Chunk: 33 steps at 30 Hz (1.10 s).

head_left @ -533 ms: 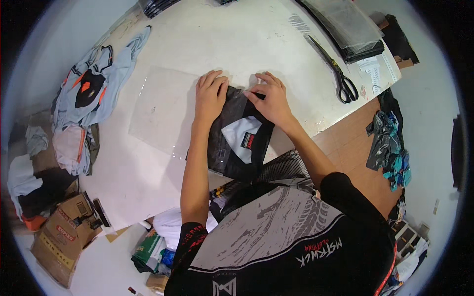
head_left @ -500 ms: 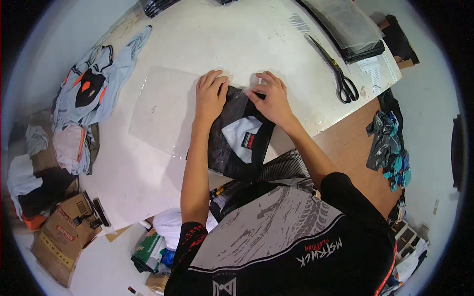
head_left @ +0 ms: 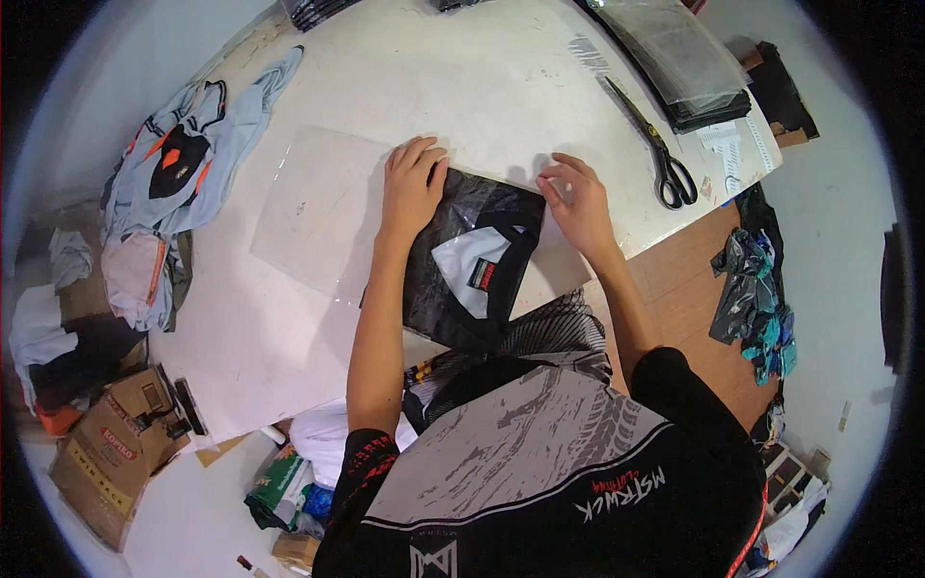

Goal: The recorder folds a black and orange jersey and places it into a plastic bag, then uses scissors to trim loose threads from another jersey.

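A folded black garment with a white inner neck panel and a small dark label lies under shiny clear plastic, a plastic bag, on the white table in front of me. My left hand lies palm down along its far left edge, fingers stretched out. At the far right corner of the bag, my right hand has thumb and forefinger brought together, the other fingers extended; the plastic between the tips is hard to see. A flat clear plastic sheet spreads out left of my left hand, partly under my forearm.
Black-handled scissors lie at the right beside a stack of clear and black plastic bags. Light grey clothes hang over the table's left edge. A cardboard box stands low left. Dark and teal cloth scraps lie beyond the right edge.
My right hand has moved right, from the middle of the garment's far edge to its far right corner. The plastic now lies flatter over the garment. My left hand has stayed in place.
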Each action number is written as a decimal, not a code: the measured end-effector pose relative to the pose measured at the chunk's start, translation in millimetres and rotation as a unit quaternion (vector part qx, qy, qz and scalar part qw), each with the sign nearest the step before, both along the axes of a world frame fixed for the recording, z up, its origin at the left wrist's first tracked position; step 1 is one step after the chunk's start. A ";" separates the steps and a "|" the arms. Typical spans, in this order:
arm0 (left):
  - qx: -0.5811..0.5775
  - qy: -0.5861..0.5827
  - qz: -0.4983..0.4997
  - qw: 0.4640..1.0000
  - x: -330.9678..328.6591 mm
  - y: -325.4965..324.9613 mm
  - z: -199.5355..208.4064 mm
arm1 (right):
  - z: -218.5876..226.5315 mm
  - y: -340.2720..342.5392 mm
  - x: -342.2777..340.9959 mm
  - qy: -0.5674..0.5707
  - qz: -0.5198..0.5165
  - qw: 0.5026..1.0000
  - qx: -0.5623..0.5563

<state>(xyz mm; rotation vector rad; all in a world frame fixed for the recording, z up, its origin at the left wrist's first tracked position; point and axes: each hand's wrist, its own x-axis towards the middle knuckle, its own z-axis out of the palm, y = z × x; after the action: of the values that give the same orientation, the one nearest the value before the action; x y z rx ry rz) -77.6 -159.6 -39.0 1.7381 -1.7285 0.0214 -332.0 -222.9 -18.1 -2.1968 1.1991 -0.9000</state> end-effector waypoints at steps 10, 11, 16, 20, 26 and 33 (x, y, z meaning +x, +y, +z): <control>-0.067 -0.062 -0.034 0.995 15.2 -8.8 8.1 | -5.0 -14.2 61.1 -0.107 0.112 0.972 0.176; -0.067 -0.061 -0.018 0.996 11.7 -6.5 17.1 | -9.6 -27.3 67.2 -0.103 0.128 0.969 0.184; -0.184 0.011 0.277 0.943 -1.8 89.0 58.6 | -0.5 -73.2 120.0 0.024 0.201 0.942 0.269; -0.133 0.364 0.457 0.800 -30.1 201.7 30.9 | 20.1 -73.8 173.5 0.130 0.318 0.870 0.355; -0.078 0.721 0.349 0.593 -57.9 208.3 37.9 | 12.7 -86.3 169.1 0.186 0.393 0.799 0.415; 0.053 0.654 0.236 0.717 3.7 158.0 -0.4 | -4.5 -101.4 105.8 0.044 0.291 0.787 0.543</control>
<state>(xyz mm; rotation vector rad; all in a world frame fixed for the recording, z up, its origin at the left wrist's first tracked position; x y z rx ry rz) -74.0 -1.6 -39.3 1.5027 -0.2235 -0.8804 -226.3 -324.4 -22.6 -1.4335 0.6684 0.1873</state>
